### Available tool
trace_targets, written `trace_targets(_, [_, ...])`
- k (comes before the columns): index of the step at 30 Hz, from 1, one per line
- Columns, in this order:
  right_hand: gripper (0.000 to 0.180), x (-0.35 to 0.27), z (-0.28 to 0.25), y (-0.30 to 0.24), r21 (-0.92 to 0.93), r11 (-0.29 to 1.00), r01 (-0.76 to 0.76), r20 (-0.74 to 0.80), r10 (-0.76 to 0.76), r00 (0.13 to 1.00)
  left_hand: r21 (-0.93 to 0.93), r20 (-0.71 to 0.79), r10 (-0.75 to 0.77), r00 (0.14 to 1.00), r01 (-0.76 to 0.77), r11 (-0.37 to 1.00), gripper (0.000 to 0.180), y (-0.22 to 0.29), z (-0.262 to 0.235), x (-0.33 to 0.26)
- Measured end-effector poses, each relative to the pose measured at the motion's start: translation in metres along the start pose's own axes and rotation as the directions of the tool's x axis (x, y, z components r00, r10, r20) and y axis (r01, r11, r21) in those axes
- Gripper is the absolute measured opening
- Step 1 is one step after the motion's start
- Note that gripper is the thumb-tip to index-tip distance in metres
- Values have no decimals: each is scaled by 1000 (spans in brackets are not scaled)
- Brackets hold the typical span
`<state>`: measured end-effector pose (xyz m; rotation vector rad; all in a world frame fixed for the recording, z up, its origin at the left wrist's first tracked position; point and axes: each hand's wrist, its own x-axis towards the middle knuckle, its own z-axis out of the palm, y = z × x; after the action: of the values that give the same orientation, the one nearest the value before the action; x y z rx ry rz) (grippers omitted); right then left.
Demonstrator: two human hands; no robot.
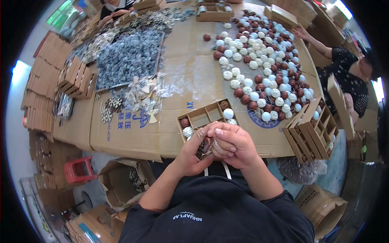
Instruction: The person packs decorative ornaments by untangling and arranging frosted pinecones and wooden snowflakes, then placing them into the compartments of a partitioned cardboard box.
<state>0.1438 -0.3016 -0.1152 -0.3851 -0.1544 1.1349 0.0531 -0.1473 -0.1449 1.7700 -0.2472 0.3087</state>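
Observation:
My left hand (193, 150) and my right hand (231, 143) meet close to my chest, fingers pinched together around a small dark ornament (201, 148) with a thin loop of string. Most of the ornament is hidden by my fingers. Just beyond my hands lies an open cardboard tray (204, 117) with dividers. It holds a brown ball (185, 122), a white wicker ball (188, 131), a pale blue ball (228, 114) and another brown ball (224, 105).
A heap of brown, white and pale blue balls (267, 60) covers the right of the cardboard-covered table (190, 69). Wooden snowflake ornaments (139, 95) and a grey glittery pile (129, 54) lie left. Stacked empty trays (314, 131) stand right. A person in a dark dotted top (344, 69) works far right.

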Motion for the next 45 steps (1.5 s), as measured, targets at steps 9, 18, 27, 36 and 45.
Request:
trace_targets(9, [17,35,15,16,-808,569,153,-21,-287,958,-429,-192,-192,962,94,898,34,5,-23,-46])
trace_targets(18, [16,41,-3,33,-702,687,-187,-173,90,981,-986,78,-239,968,111,127,90,16,-7,-54])
trace_targets(27, [23,20,-23,21,-460,848,-263,26,309,951,-960,229,-194,954,254,115,89,15,-3,-43])
trace_targets(36, [16,-4,-22,2,-794,596,-115,-31,149,988,-835,542,-23,840,542,94,88,11,7,-24])
trace_targets(45, [21,-71,-19,-20,-471,876,106,-209,-227,951,-843,490,-228,841,524,121,39,-1,37,14])
